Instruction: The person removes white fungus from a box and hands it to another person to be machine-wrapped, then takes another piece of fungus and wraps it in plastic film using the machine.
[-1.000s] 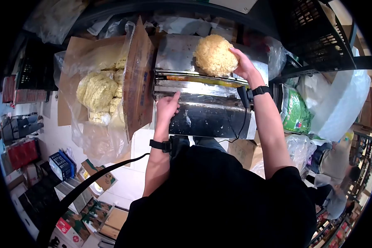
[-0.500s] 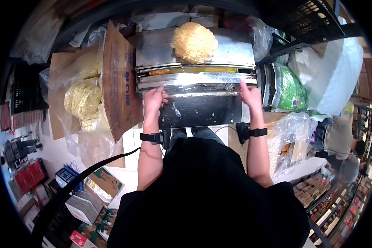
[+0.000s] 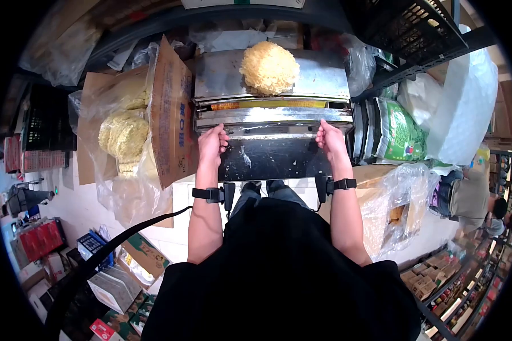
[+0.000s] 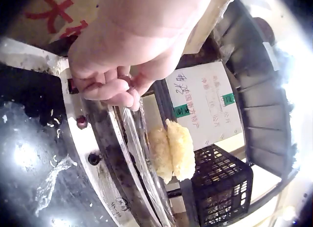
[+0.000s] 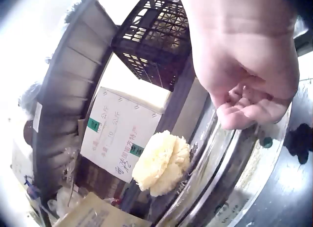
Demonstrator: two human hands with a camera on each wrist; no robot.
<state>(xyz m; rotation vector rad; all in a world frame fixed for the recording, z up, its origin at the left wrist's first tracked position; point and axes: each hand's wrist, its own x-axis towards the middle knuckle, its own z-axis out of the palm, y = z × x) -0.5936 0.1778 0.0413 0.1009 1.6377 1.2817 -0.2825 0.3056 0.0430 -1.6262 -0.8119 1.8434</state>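
Observation:
A pale yellow, rough-textured round stack (image 3: 269, 67) lies on the metal back plate of a film wrapping machine (image 3: 273, 115). In the wrist views it appears as two frilly cakes pressed together. At the left end of the machine's front bar, my left hand (image 3: 211, 145) pinches the edge of the clear plastic film (image 4: 133, 131) between thumb and curled fingers. My right hand (image 3: 331, 142) does likewise at the bar's right end, its fingertips partly hidden behind the palm in the right wrist view. A black plate (image 3: 279, 159) lies between the wrists.
To the left stands an open cardboard box (image 3: 173, 113) holding more yellow cakes (image 3: 122, 135) in a plastic liner. Green bags (image 3: 401, 131) are on the right. A black crate (image 3: 407, 28) sits on the shelf above. Another person (image 3: 473, 196) is at the far right.
My right hand has let go of the yellow stack on the back plate and come down to the front bar. Both hands now grip the film edge, drawn slightly closer to my body.

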